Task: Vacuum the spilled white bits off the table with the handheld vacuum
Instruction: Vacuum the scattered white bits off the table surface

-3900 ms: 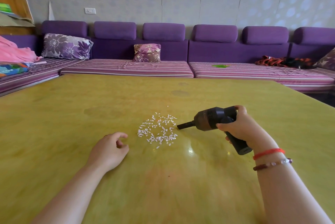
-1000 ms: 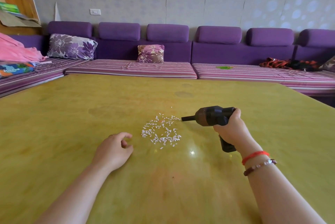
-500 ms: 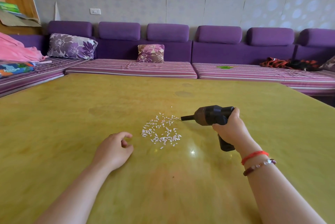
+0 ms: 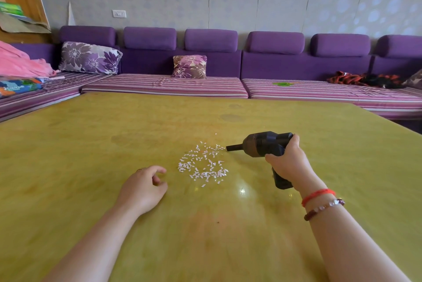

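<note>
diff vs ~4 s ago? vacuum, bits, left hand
The right hand swung the handheld vacuum so its nozzle moved from the near right side of the white bits to their far right edge. The pile looks unchanged. The left hand rests on the table as before.

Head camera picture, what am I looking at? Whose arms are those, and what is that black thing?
The camera sits on a person's head and looks down, so the two arms are that person's own. The right hand grips a black handheld vacuum, its thin nozzle pointing at the far right edge of a patch of white bits spilled on the yellow table. The left hand rests on the table beside the bits, fingers loosely curled, holding nothing. Behind the table runs a long purple sofa with flowered cushions.
</note>
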Motion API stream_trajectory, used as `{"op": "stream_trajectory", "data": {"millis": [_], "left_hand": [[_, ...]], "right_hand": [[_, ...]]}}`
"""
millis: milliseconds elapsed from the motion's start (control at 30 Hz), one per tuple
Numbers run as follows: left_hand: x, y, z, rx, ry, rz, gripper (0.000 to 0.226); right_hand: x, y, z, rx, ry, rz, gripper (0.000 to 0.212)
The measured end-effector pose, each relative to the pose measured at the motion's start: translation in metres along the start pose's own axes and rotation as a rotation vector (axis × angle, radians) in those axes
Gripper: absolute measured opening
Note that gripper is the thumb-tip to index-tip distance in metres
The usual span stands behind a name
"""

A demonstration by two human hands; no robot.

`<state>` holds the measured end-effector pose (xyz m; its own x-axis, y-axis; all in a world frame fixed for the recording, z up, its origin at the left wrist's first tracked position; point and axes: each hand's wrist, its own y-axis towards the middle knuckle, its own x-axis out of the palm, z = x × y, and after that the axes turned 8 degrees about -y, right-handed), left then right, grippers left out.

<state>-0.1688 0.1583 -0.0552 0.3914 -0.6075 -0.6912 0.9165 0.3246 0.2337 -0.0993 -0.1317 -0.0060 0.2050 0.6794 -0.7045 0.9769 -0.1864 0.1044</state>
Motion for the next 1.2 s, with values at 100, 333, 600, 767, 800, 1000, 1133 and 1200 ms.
{"op": "stream_trajectory", "data": {"millis": [100, 333, 600, 767, 800, 1000, 1133, 1200], "left_hand": [[0.0001, -0.0002, 0.0004, -0.003, 0.002, 0.002, 0.028], [0.0003, 0.0002, 0.0009, -0.008, -0.016, -0.006, 0.028], [-0.0001, -0.0001, 0.0006, -0.013, -0.010, -0.006, 0.028], [-0.0001, 0.0000, 0.0006, -0.012, -0.011, -0.006, 0.028], [-0.0001, 0.0001, 0.0005, -0.011, -0.010, -0.006, 0.028], [-0.0001, 0.0004, 0.0003, -0.007, -0.006, -0.005, 0.028], [0.0005, 0.0008, -0.0001, -0.008, -0.005, -0.006, 0.028], [0.0007, 0.0012, -0.0004, -0.010, -0.008, -0.006, 0.028]], "right_hand": [[0.0014, 0.0005, 0.0001, -0.010, 0.001, 0.008, 0.069], [0.0043, 0.0023, -0.0004, -0.017, 0.007, 0.009, 0.067], [0.0066, 0.0024, -0.0014, -0.003, 0.011, -0.008, 0.064], [0.0078, 0.0019, -0.0028, -0.004, 0.015, -0.007, 0.065], [0.0079, 0.0016, -0.0031, -0.004, 0.015, -0.006, 0.066], [0.0083, 0.0002, -0.0036, 0.007, 0.028, 0.004, 0.066], [0.0095, -0.0001, -0.0035, 0.005, 0.042, 0.004, 0.066], [0.0100, -0.0005, -0.0036, -0.003, 0.052, 0.004, 0.063]]}}
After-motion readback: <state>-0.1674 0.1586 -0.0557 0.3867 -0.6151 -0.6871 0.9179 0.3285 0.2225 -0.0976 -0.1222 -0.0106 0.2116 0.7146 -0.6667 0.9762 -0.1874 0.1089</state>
